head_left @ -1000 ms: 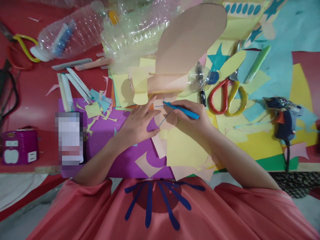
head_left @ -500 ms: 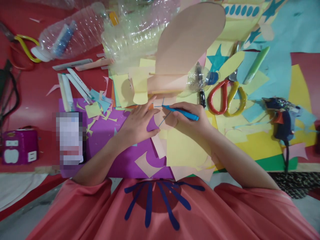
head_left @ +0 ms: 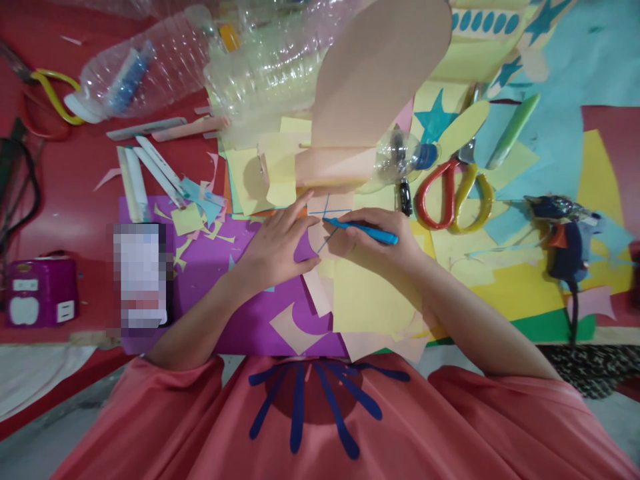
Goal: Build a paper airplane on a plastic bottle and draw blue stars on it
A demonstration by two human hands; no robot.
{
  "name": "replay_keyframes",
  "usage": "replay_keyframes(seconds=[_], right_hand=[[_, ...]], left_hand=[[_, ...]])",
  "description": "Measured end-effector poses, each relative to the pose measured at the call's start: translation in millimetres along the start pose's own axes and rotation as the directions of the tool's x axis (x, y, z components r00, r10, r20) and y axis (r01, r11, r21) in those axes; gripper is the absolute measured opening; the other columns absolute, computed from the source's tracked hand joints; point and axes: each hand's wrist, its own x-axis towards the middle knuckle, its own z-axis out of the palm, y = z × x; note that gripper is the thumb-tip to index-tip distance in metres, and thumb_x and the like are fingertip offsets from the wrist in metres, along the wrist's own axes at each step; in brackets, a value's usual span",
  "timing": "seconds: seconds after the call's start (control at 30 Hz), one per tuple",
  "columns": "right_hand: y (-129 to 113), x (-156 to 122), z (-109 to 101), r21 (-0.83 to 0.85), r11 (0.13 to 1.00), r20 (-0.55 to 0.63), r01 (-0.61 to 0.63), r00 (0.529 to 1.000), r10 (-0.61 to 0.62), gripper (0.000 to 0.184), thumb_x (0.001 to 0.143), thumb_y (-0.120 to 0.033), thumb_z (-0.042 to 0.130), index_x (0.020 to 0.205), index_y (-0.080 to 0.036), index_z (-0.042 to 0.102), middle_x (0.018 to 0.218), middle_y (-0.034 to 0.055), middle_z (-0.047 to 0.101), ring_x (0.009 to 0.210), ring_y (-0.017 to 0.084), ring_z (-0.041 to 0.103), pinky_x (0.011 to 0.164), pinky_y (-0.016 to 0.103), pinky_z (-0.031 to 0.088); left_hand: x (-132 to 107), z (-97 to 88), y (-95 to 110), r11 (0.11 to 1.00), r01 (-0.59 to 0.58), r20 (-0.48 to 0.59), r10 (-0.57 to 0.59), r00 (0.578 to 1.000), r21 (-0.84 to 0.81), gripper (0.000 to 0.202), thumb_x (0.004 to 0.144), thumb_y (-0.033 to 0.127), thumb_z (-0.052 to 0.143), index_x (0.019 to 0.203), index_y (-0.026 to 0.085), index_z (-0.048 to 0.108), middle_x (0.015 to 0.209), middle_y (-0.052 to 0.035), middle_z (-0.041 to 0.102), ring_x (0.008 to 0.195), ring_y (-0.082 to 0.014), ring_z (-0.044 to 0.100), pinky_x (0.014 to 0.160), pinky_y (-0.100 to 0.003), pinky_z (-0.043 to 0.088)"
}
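Observation:
A blue pen (head_left: 367, 231) is gripped in my right hand (head_left: 390, 233), its tip on a small peach paper piece (head_left: 340, 200). Thin blue lines cross on that paper, with another slanting line below them. My left hand (head_left: 280, 243) lies with fingers spread at the paper's left edge. Beneath the right wrist is a pale yellow sheet (head_left: 373, 300). A purple sheet (head_left: 200, 300) lies under the left forearm. Just above the marked paper stands a larger peach cutout (head_left: 380, 73) with a rounded top.
Red-and-yellow scissors (head_left: 453, 193) and a glue gun (head_left: 567, 233) lie at the right. Clear plastic bottles (head_left: 150, 67) fill the upper left. White markers (head_left: 155, 170), a phone (head_left: 143, 277) and a purple box (head_left: 40, 293) are on the left.
The pen tip has moved slightly down and left. The horizontal blue line now runs further right, across the upright one. My left hand stays in place.

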Motion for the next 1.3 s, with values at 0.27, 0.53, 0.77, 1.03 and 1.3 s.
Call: replay_keyframes(seconds=[0.27, 0.53, 0.77, 1.03, 1.3], right_hand=[[1.2, -0.6, -0.4, -0.01, 0.998, 0.041, 0.057, 0.998, -0.057, 0.023, 0.088, -0.037, 0.061, 0.094, -0.02, 0.075, 0.089, 0.0064, 0.078, 0.078, 0.019, 0.072, 0.072, 0.032, 0.058], [5.3, -1.0, -0.1, -0.037, 0.991, 0.098, 0.129, 0.987, -0.125, 0.024, 0.09, -0.038, 0.058, 0.095, -0.022, 0.075, 0.087, 0.0052, 0.078, 0.077, 0.018, 0.072, 0.071, 0.031, 0.057], [6.0, -1.6, 0.1, 0.016, 0.967, 0.151, 0.254, 0.955, -0.253, 0.023, 0.092, -0.037, 0.056, 0.095, -0.022, 0.074, 0.091, 0.0051, 0.078, 0.082, 0.017, 0.074, 0.074, 0.029, 0.057], [7.7, -2.1, -0.2, 0.054, 0.958, 0.223, 0.281, 0.932, -0.286, 0.027, 0.094, -0.04, 0.053, 0.095, -0.022, 0.073, 0.091, 0.0058, 0.078, 0.084, 0.017, 0.074, 0.077, 0.03, 0.057], [7.7, -1.1, -1.2, 0.154, 0.947, 0.249, 0.282, 0.916, -0.313, 0.023, 0.092, -0.036, 0.055, 0.096, -0.021, 0.073, 0.093, 0.006, 0.078, 0.085, 0.017, 0.074, 0.08, 0.031, 0.058]], left_hand=[[-0.1, -0.8, 0.5, 1.0, -0.009, -0.004, 0.009, 1.0, 0.011, 0.046, 0.084, 0.03, 0.068, 0.125, 0.018, 0.051, 0.161, -0.0195, 0.029, 0.138, -0.0369, 0.046, 0.109, -0.054, 0.042], [-0.6, 0.8, -2.2, 1.0, -0.009, -0.006, 0.009, 1.0, -0.013, 0.046, 0.083, 0.03, 0.068, 0.125, 0.02, 0.051, 0.162, -0.0174, 0.028, 0.138, -0.0365, 0.046, 0.109, -0.054, 0.042], [-1.1, 0.6, -2.4, 1.0, -0.014, -0.001, 0.014, 1.0, 0.011, 0.045, 0.084, 0.03, 0.067, 0.125, 0.019, 0.051, 0.162, -0.0179, 0.027, 0.137, -0.036, 0.046, 0.108, -0.052, 0.043], [-1.1, 1.4, -4.0, 1.0, -0.011, 0.003, 0.011, 1.0, 0.001, 0.048, 0.083, 0.035, 0.068, 0.125, 0.021, 0.051, 0.163, -0.0153, 0.027, 0.135, -0.0357, 0.049, 0.107, -0.052, 0.044], [-1.1, -0.8, -1.0, 1.0, 0.004, 0.016, -0.003, 1.0, -0.01, 0.048, 0.082, 0.03, 0.069, 0.125, 0.018, 0.051, 0.162, -0.018, 0.027, 0.139, -0.0384, 0.044, 0.108, -0.054, 0.043]])
